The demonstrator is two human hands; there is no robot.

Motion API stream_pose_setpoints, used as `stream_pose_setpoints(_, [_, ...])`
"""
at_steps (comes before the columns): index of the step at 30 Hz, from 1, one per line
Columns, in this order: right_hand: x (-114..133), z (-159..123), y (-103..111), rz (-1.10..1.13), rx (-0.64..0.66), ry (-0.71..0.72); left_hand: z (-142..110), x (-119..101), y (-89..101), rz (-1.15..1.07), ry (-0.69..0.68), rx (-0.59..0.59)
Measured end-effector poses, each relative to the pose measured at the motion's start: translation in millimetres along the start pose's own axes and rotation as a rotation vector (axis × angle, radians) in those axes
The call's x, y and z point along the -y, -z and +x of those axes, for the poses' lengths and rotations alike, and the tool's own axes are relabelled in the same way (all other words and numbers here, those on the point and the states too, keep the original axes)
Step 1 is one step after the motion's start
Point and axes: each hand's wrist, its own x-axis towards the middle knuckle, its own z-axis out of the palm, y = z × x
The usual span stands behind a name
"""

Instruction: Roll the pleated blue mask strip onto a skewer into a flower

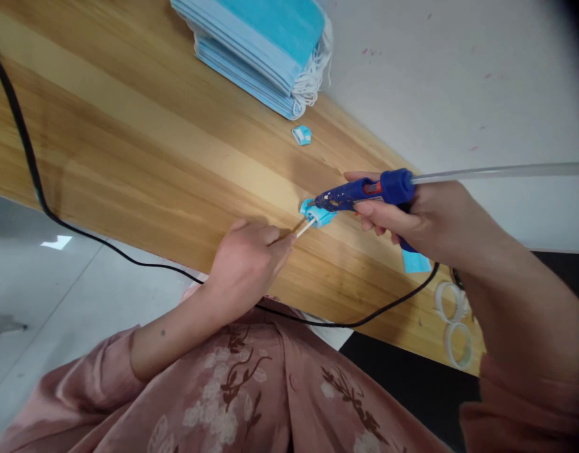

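Note:
My right hand [397, 214] is wrapped round a blue hot glue gun [350, 194], with a long clear glue stick [487, 170] sticking out of its back end. The gun's nozzle meets a small folded blue piece [321, 217], which looks like mask fabric. Between the closed fingers of my left hand [251, 261] is a thin white stick [305, 228], whose far end reaches that blue piece. Whether the nozzle touches the piece or hovers just over it, I cannot tell.
A thick stack of blue face masks [261, 44] lies at the back of the wooden table [129, 145]. Near it is a small blue folded scrap [302, 134]. A flat blue piece [415, 260] and clear tape rolls [457, 346] lie at right. A black cord [346, 324] crosses the front edge.

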Motion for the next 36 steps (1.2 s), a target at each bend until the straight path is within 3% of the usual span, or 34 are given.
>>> stream_pose_setpoints(15, [8,8,7,-0.047,0.069,0.177,0,0,0.9,-0.005,-0.004,-0.006])
stream_pose_setpoints(31, [14,19,4,0.006,0.099,0.254,2,0,1.6,-0.033,0.0,-0.026])
stream_pose_setpoints(36, [10,21,0,-0.095,0.059,0.221,1,0,1.1,-0.015,0.003,-0.013])
